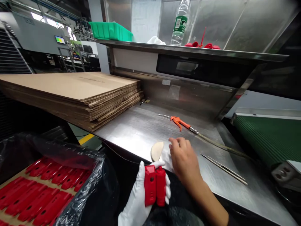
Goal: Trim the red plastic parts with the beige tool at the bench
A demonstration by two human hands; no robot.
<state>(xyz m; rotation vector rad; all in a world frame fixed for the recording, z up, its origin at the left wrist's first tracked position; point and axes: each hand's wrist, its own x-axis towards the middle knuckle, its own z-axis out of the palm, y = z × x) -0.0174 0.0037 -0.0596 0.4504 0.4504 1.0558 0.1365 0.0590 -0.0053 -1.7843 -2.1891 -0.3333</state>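
Note:
Wearing a white glove, my left hand (137, 194) is closed around two red plastic parts held side by side. One is a flat red casing (150, 185) with a dark hole; the other is a rounder red piece (161, 186) with a narrow neck. My right hand (184, 157) is bare, its fingers curled just over the table's front edge. Whether anything is between those fingertips is hidden. Crumpled white cloth (166, 159) lies close beside it, perhaps touching. A cream half-round pad (156, 151) rests left of the cloth.
An orange air blow gun (180, 121) with hose and metal tweezers (225, 169) lie on the steel table (131, 125). Stacked cardboard (70, 88) is at left, above a lined box (98, 166) of red parts (30, 194). A shelf (188, 49) overhangs; a green conveyor (270, 138) runs right.

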